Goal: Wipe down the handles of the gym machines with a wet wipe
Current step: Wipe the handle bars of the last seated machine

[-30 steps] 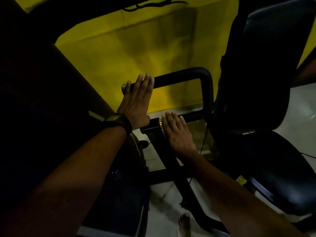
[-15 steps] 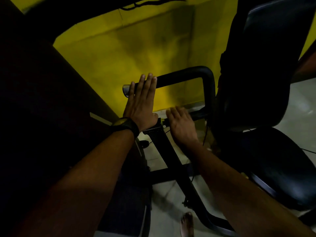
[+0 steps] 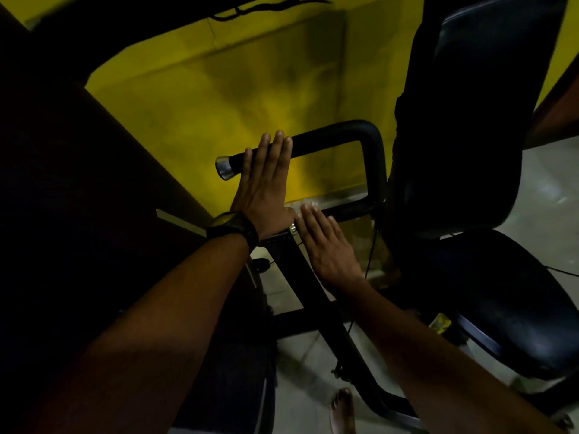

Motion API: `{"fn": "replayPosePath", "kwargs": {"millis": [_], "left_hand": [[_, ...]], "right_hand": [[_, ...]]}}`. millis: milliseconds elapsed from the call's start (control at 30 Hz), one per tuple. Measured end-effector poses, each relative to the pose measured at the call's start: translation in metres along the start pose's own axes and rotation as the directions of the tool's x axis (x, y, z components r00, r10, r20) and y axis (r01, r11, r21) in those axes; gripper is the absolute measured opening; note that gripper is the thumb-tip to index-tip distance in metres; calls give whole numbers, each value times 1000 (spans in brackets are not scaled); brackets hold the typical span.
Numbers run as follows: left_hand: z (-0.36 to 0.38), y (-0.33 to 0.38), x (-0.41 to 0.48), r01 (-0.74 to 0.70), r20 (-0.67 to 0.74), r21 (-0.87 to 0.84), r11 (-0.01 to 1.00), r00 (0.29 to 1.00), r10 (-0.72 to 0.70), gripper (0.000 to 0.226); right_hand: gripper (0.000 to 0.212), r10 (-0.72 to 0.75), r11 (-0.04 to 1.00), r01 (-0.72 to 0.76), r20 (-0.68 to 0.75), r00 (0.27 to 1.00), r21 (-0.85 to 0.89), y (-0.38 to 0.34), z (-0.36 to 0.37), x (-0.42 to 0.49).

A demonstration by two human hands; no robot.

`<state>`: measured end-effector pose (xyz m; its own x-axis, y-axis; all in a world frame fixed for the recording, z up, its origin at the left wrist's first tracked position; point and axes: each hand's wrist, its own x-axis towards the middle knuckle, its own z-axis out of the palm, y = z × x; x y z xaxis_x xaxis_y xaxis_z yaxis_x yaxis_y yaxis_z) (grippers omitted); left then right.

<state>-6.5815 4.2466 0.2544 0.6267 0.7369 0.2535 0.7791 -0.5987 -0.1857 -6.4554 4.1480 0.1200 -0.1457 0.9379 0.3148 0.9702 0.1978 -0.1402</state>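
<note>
A black padded handle (image 3: 332,136) bends in a loop from a chrome end cap (image 3: 223,166) round to a lower bar (image 3: 347,211) beside the seat. My left hand (image 3: 266,186), with a dark watch on the wrist, lies flat with straight fingers over the upper bar near the cap. My right hand (image 3: 327,245) lies flat with straight fingers over the lower bar and the black frame post (image 3: 313,292). No wet wipe shows in either hand; anything under the palms is hidden.
A black padded backrest (image 3: 470,120) and seat (image 3: 507,296) stand at the right. A yellow wall (image 3: 219,89) is behind the handle. A dark bulk fills the left side. A bare foot (image 3: 343,408) stands on the pale floor (image 3: 539,195) by the frame's base.
The view has shifted slightly. My left hand has slid a little right along the upper bar, uncovering the chrome cap. My right hand stays flat on the lower bar.
</note>
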Motion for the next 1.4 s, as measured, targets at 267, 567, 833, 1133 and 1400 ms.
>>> {"fn": "replayPosePath", "kwargs": {"millis": [267,567,833,1133,1400], "left_hand": [[6,2,0,9,20,67,998,1000,-11,130],[9,-2,-1,-24,-7,69,997,1000,25,126],[12,1,3,2,-15,124,992,1000,0,128],[10,2,1,18,-21,80,997,1000,-16,129],[6,6,2,47,32,74,996,998,-49,127]], "right_hand": [[76,727,451,-376,-89,680,809,-58,11,-19],[31,581,-795,46,736,347,605,-60,-17,56],[29,441,-897,177,843,309,404,-51,-32,51],[39,930,-61,-381,191,315,923,-59,-39,34],[68,290,912,-223,-156,944,346,-7,-13,5]]}}
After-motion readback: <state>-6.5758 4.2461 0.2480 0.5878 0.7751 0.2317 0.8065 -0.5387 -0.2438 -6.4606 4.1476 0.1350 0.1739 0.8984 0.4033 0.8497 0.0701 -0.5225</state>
